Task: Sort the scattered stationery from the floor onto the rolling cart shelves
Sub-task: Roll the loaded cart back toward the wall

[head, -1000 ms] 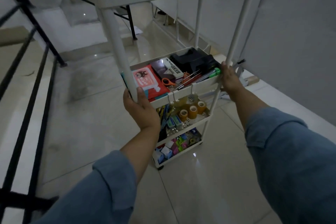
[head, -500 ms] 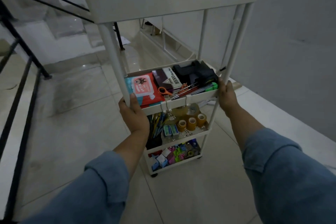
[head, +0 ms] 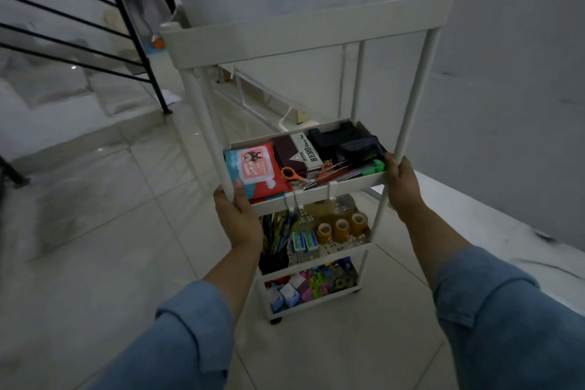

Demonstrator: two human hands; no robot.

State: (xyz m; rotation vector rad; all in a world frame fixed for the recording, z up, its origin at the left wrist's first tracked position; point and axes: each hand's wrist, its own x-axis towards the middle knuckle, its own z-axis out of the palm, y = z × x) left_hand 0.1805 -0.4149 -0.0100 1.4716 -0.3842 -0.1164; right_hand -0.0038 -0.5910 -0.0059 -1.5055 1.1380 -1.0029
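A white rolling cart [head: 304, 36] stands on the tiled floor in front of me. My left hand [head: 239, 217] grips its front left post and my right hand [head: 402, 184] grips the front right post, both at the second shelf. That shelf holds a red and blue packet [head: 256, 169], a dark box marked HERO [head: 300, 150], a black item [head: 345, 141], orange-handled scissors [head: 292, 174] and pens. The shelf below carries tape rolls [head: 342, 228], small blue boxes and a black cup of pencils [head: 275, 241]. Small colourful items [head: 311, 285] fill the bottom shelf.
A black stair railing [head: 126, 25] and steps are at the left. A grey wall [head: 512, 73] with a low white ledge [head: 493, 228] runs along the right. A white metal frame stands behind the cart. Open tiled floor [head: 110, 247] lies at the left and near me.
The view has swung left and the cart has shifted against the room, nearer the wall ledge. Both hands keep hold of the same posts.
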